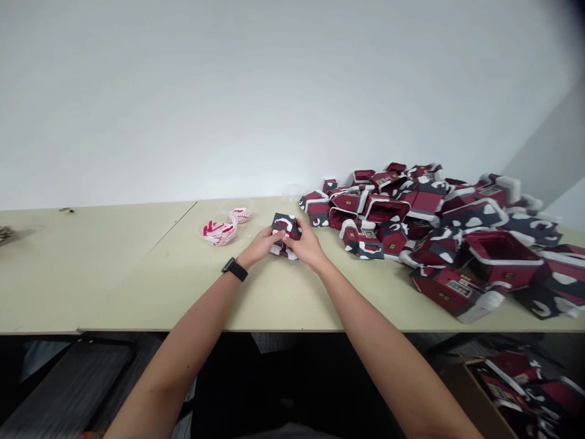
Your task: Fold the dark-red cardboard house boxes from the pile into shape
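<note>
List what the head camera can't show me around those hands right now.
In the head view:
House-shaped box: most of it hidden by the left hand and right hand.
Cardboard box: cut off by the bottom and right edges, contents only partly seen.
Dark item at far left: cut off by the left edge, too small to name.
Pile of house-shaped boxes: lower pieces hidden by those on top.

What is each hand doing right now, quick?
Left hand: closed, holding a small red house box.
Right hand: closed, holding the same box.
</note>
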A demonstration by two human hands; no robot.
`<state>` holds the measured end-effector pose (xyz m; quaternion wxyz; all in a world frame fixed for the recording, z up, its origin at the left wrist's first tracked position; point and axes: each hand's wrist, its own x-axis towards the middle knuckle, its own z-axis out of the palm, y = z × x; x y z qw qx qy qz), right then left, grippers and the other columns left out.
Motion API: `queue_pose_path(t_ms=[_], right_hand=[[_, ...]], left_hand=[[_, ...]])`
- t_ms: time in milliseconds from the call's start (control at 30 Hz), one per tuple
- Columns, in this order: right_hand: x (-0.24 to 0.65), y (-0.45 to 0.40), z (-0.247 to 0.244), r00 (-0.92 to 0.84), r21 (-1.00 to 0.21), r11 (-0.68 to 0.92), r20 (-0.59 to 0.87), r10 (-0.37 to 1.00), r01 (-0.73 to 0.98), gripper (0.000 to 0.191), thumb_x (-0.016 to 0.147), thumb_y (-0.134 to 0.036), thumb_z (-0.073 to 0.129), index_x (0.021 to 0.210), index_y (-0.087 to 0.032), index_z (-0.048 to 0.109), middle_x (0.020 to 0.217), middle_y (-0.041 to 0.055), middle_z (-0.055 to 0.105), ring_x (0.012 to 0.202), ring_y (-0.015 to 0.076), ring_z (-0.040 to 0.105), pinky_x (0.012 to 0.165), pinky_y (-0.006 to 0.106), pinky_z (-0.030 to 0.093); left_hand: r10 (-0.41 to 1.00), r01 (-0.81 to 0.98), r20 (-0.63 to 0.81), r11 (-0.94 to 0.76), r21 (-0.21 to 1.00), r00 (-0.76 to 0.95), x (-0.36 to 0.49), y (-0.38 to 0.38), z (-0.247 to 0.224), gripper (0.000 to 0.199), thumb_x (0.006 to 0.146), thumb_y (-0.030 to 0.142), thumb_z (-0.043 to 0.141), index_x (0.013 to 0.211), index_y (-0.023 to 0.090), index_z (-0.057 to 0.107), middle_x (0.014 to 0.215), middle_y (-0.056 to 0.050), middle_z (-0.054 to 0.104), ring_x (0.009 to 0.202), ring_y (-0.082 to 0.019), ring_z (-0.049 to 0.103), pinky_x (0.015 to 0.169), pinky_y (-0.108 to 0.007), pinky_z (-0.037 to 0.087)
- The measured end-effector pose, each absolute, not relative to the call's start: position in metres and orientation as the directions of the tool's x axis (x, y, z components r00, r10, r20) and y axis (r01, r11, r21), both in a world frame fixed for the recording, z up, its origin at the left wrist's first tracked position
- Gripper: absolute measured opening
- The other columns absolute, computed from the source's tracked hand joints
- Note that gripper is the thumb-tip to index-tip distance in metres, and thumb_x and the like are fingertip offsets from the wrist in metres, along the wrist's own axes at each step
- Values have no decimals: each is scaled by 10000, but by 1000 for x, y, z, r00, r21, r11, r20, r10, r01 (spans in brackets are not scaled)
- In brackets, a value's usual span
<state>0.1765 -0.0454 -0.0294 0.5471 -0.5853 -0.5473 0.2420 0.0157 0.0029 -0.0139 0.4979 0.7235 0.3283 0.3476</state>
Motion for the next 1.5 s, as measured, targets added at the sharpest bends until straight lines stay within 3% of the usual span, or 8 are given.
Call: queue_pose_path(t_ms=[233,600,933,1100,1300,1400,1500], right_hand=[[178,-48,-28,245,-865,194,335,910,464,576,766,-210,720,1334,-190,629,1345,135,672,1286,316,621,1166,487,461],[183,-39,-39,190,-843,224,353,916,488,728,754,-181,654,1473,-157,545,1508,157,566,1413,311,538,1242,465,392],[183,-41,-38,251,-849,181,340,906,497,686,702,-174,699,1381,-157,598,1388,158,642,1284,323,622,1178,488,458],[185,-41,-36,234,-879,257,370,899,401,680,711,-209,714,1378,-189,587,1399,127,642,1302,314,607,1170,502,459],[181,-57,-18,108,-906,395,413,904,154,700,742,-324,770,1404,-215,568,1486,124,597,1372,308,566,1148,475,485],[177,-66,-7,43,-902,431,431,901,25,698,835,-467,733,1470,-273,518,1592,98,511,1487,274,467,1166,437,467],[177,-69,-3,94,-911,413,411,907,4,719,872,-522,694,1517,-301,468,1614,94,493,1525,266,420,1206,470,417]], left_hand=[[795,173,213,-369,913,568,14,8,-16,556,831,563,732,1162,119,686,1232,-141,748,1107,-315,680,986,-426,514],[806,272,203,-407,872,556,10,14,-19,649,805,577,787,1260,130,672,1298,-162,733,1171,-344,683,999,-456,528],[789,241,263,-456,857,556,9,8,-16,629,785,560,808,1208,122,653,1222,-156,744,1091,-304,693,940,-422,539],[783,332,353,-559,759,511,9,-3,-1,548,822,583,753,1137,148,645,1123,-109,738,980,-259,669,871,-381,528],[773,258,455,-595,761,441,0,-29,23,506,807,516,800,1125,165,624,1113,-112,733,1020,-269,694,927,-394,542],[813,233,500,-570,788,298,-32,-50,31,554,789,494,837,1192,185,615,1191,-115,736,1077,-274,714,973,-403,558],[840,290,540,-531,796,54,-86,-66,35,578,759,497,857,1184,186,617,1201,-106,740,1076,-272,726,952,-400,585]])
